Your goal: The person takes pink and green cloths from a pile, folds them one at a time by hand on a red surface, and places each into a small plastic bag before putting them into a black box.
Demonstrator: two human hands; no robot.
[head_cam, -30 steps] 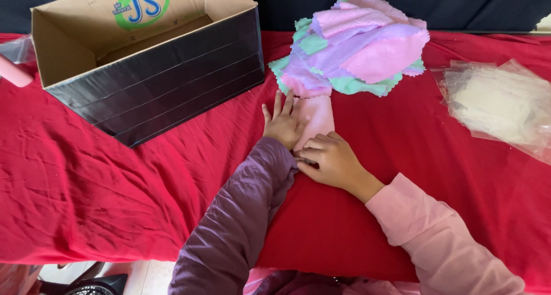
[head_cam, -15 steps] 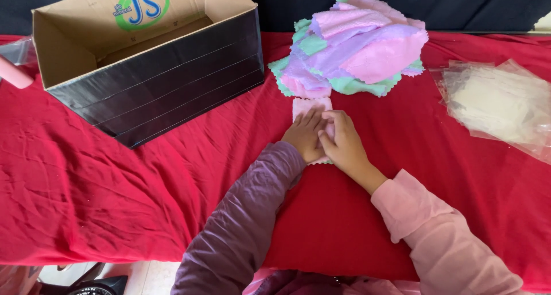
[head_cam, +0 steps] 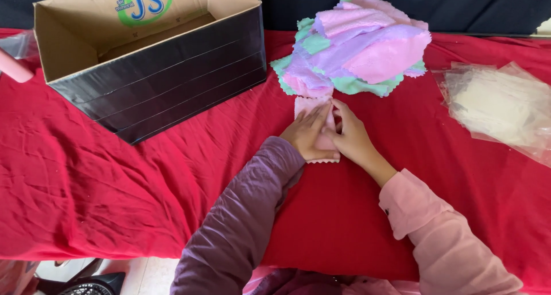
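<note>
Two hands sit together on one small pink cloth (head_cam: 314, 108), and that is the change we notice: a second ago our left hand (head_cam: 307, 137) lay flat with its fingers reaching up the strip while the right rested lower and to the side; half a second ago both had drawn in close. Now the right hand (head_cam: 351, 137) has come up alongside, its fingers (head_cam: 338, 108) curled over the cloth's right edge, pinching or tucking the fabric there, though we cannot tell how firmly. The left fingers (head_cam: 314, 118) lie close together and flat, pressing the cloth against the red surface (head_cam: 143, 174).

We judge that the cloth is being folded: it looks shorter than it did, with a scalloped edge showing just below our hands, and its top edge nearly touching the heap of pink, lilac and green cloths (head_cam: 356, 42) behind it.

Left of us stands the open cardboard box (head_cam: 149, 54) with its dark front wall, unmoved. At the far right, well apart, lies the stack of clear plastic bags (head_cam: 499, 108), also where it was.
</note>
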